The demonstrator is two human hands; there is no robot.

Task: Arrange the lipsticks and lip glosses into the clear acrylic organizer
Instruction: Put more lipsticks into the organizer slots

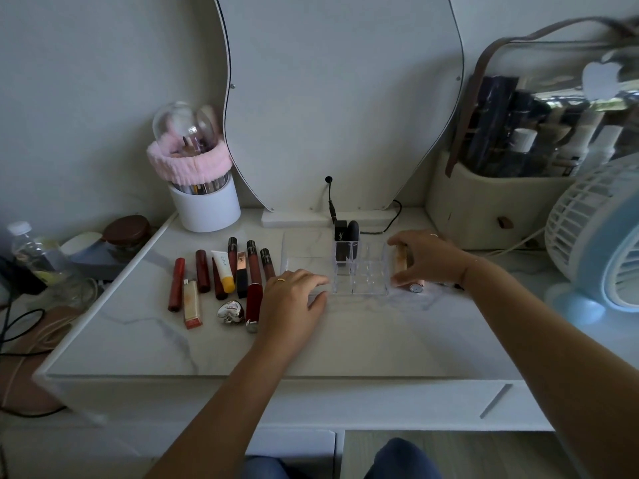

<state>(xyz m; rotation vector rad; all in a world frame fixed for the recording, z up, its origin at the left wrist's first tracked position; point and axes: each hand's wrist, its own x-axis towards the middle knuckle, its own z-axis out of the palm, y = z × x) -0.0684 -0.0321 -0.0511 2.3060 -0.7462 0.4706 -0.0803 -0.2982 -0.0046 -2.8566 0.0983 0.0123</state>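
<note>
Organizer (367,276): on table (345,340), two black lipsticks (345,233) upright in back-left cells.
Right hand (428,261): fingers curled round gold tube (401,260), just right of organizer.
Left hand (294,300): fingers relaxed, flat, at organizer's front-left.
Loose tubes (224,274): rowed left.

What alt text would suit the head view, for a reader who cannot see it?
A person's right hand grips a gold lipstick beside a clear acrylic organizer on a white marble table. Two dark lipsticks stand in its back left compartments; the left hand rests at its left side, near a row of lipsticks and glosses lying flat.
</note>
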